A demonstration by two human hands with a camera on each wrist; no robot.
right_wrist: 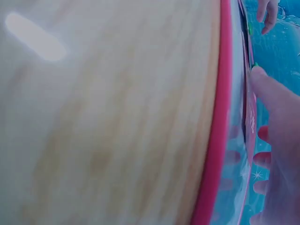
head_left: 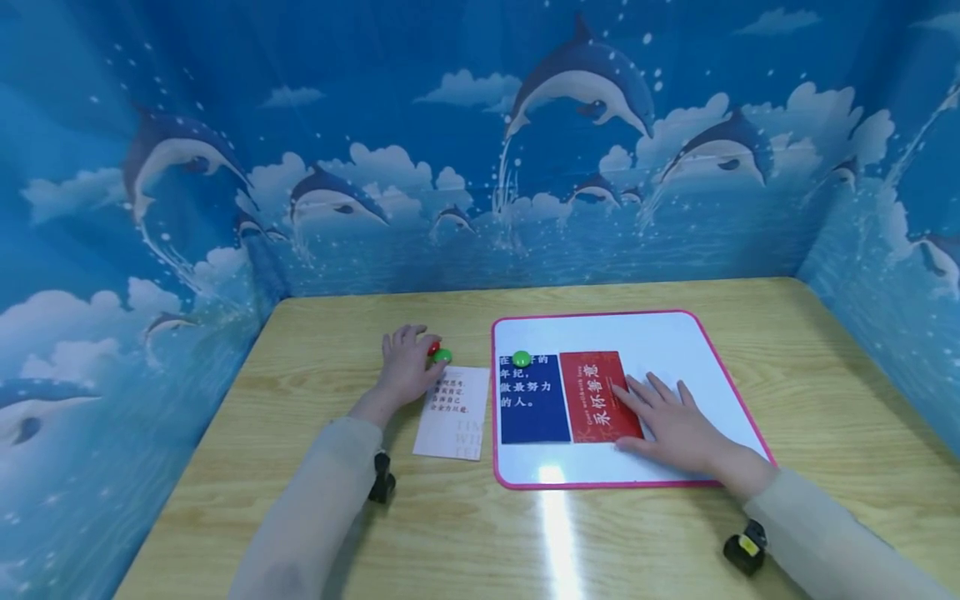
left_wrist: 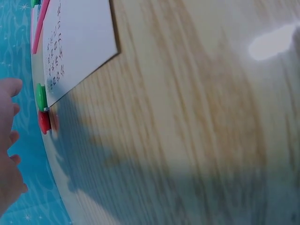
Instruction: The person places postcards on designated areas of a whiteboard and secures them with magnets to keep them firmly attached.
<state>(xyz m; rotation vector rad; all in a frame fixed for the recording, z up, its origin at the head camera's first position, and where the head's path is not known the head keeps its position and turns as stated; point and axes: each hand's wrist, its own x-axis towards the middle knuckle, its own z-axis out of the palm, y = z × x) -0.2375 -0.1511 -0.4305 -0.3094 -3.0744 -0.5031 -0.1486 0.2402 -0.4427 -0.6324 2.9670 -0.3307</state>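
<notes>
My left hand (head_left: pixel 406 367) is over the table beside a red round magnet (head_left: pixel 434 347) and a green round magnet (head_left: pixel 443 356). Its fingers are relaxed, and the left wrist view shows a gap between them and the magnets. Just below lies a white card (head_left: pixel 452 414) with printed text. My right hand (head_left: pixel 677 421) has its fingers spread, fingertips over the right side of a red card (head_left: pixel 596 396) on a pink-edged whiteboard (head_left: pixel 675 333). A blue card (head_left: pixel 534 417) lies left of the red one, a green magnet (head_left: pixel 521 359) on its top edge.
Wooden table (head_left: pixel 360 533) underneath everything. A blue curtain (head_left: pixel 420 125) with dolphins encloses the back and sides. Light glares off the table and the board's lower edge.
</notes>
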